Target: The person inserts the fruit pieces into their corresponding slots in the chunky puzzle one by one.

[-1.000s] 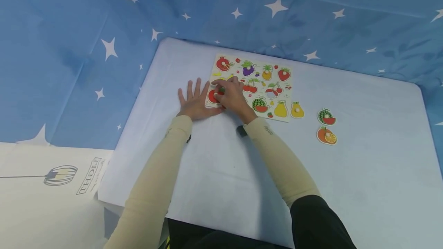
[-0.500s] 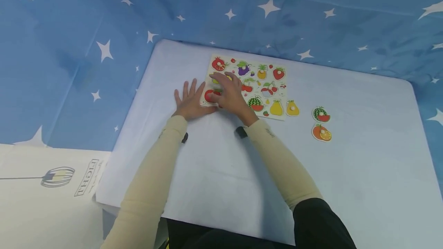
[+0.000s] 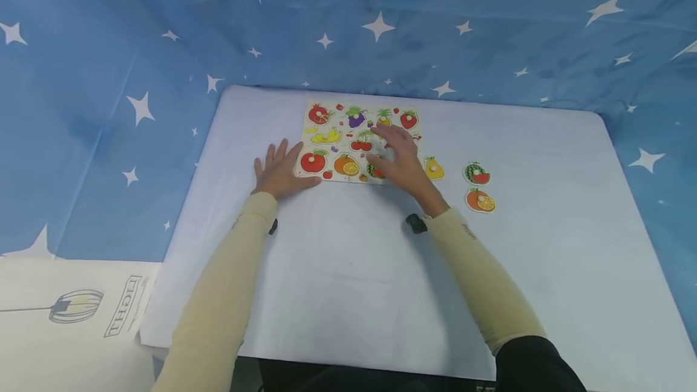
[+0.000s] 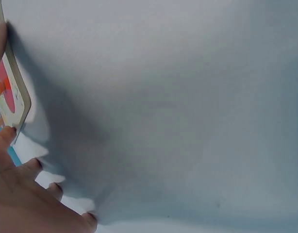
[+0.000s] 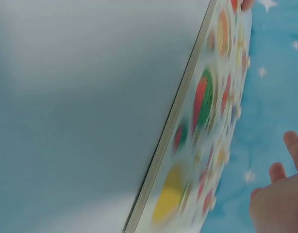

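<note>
A white fruit puzzle board [image 3: 346, 138] lies at the far middle of the table, with pictures and knobbed pieces on it. My left hand [image 3: 280, 174] rests spread at its near left corner, thumb along the near edge. In the left wrist view, a fingertip and the thumb touch the board's edge [image 4: 23, 92]. Over the board's right part is my right hand [image 3: 405, 165], thumb and index finger apart, nothing visible between them. It hides part of the watermelon picture [image 3: 373, 171] and what lies right of that. The right wrist view is blurred.
A knobbed pear piece [image 3: 434, 168] lies against or just beside the board's right edge. Farther right are a watermelon piece [image 3: 477, 173] and an orange piece [image 3: 480, 201]. A blue star-patterned cloth [image 3: 337, 71] stands behind the white table [image 3: 337, 295].
My right hand has moved from the apple at the board's lower left to the right across the board. The left hand stays at the left corner. The head view has shifted.
</note>
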Available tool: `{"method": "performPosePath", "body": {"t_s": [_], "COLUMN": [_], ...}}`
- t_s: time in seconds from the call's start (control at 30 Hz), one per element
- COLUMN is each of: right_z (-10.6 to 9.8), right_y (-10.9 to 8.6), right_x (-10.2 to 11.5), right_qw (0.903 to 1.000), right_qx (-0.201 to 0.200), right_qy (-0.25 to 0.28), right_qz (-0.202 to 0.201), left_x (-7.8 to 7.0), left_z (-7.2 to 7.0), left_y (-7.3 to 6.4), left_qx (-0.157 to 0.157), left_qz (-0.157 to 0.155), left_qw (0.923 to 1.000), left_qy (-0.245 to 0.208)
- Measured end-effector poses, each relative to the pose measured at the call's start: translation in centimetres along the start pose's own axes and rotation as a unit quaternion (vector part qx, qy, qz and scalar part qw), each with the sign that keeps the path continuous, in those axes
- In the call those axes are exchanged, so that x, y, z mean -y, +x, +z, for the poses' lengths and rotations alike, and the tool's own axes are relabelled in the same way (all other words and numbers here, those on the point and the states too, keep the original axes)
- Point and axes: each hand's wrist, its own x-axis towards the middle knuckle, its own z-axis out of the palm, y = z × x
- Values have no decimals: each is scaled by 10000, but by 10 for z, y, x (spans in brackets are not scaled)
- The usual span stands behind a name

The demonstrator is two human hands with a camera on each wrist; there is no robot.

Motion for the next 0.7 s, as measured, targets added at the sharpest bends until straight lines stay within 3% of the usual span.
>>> {"method": "performPosePath", "body": {"t_s": [0.2, 0.43, 0.7], "right_z": [-50, -86, -132], "right_y": [-32, -64, -110], "right_x": [-26, -54, -77], "right_qw": [9983, 9947, 9896], "right_qx": [-170, -283, -358], "right_qy": [-33, -160, -49], "right_qz": [561, 975, 1394], "left_x": [-4, 3, 0], "left_z": [-6, -14, -8], "left_y": [-5, -14, -6], "left_qx": [83, 178, 262], "left_qz": [62, 20, 7], "left_qw": [9997, 9988, 9981], "left_qy": [241, 465, 563]}}
